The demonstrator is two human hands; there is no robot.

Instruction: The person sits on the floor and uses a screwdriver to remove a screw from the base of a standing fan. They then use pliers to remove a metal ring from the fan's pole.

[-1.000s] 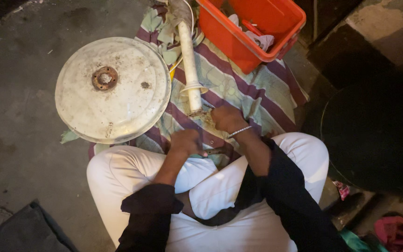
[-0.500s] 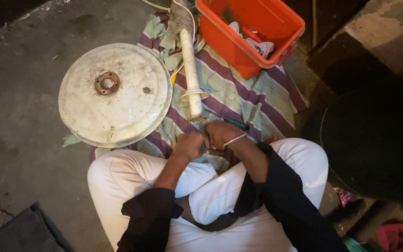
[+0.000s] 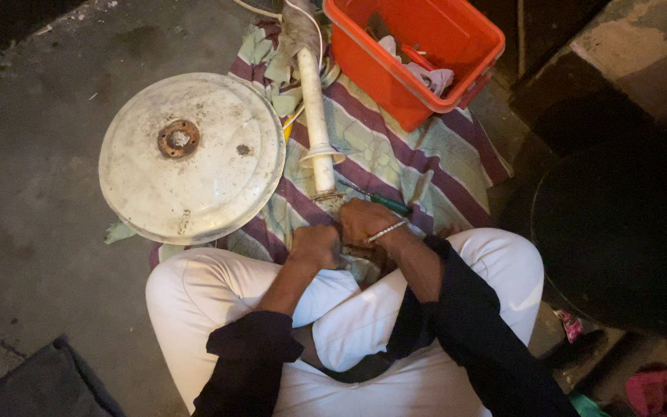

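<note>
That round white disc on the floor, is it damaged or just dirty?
The round white disc looks worn: its centre hub is rusty brown and the surface is stained and scuffed. It lies partly off the striped cloth. No crack shows. Both hands work close together near the white tube.

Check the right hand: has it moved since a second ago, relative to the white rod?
Yes. The right hand has moved toward the person's lap, away from the flange on the white rod, and now sits beside the left hand, below the rod's end.
</note>
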